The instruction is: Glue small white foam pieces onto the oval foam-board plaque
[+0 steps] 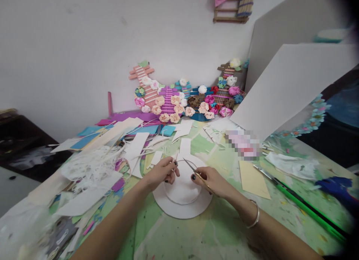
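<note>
On the table in front of me lies a round white disc, with a smaller white circle on it and a white strip beyond its far edge. A thin raised line runs around the smaller circle. Over the circle's left side is my left hand, thumb and fingertips pinched together; a fine thread-like piece seems to show at the fingertips, too small to name. My right hand grips a slim pointed metal tool with gold-coloured parts. Its tip points up and left, above the far part of the circle.
Tangled white strips and paper scraps cover the left side. Several lute-shaped crafts with paper flowers lean on the wall. At right are a yellow paper, a green-handled cutter, a blue item and a large white board.
</note>
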Demonstrator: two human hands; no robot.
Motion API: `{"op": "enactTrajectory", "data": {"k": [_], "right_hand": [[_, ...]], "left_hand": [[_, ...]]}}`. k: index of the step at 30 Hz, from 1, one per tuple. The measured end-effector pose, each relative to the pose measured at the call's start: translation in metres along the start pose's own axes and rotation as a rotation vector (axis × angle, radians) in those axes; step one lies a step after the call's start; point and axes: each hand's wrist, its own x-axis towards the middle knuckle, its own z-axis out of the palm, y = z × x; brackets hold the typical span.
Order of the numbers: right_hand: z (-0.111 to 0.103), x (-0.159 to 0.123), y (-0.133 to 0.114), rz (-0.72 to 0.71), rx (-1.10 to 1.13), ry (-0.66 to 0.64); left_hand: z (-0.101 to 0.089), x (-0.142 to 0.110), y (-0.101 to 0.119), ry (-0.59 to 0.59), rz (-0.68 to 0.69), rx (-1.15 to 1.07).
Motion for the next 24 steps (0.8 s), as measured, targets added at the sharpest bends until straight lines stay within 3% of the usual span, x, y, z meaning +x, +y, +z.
{"op": "enactTrajectory", "data": {"k": [2, 5, 18, 24], "right_hand": [[0.002, 0.000, -0.003, -0.034, -0.024, -0.041], [0.005, -0.001, -0.006, -0.092, -0.083, -0.088], [0.014, 0.002, 0.000, -0.097, -0.195, -0.089], [0.014, 0.001, -0.002, -0.053, -0.237, -0.088]], "left_hand": [[-0.002, -0.009, 0.002, -0.069, 0.007, -0.216], [0.001, -0.017, 0.004, -0.090, -0.014, -0.276], [0.012, -0.027, 0.011, -0.116, -0.086, 0.038], [0.010, -0.024, 0.007, -0.181, -0.129, 0.024]]}}
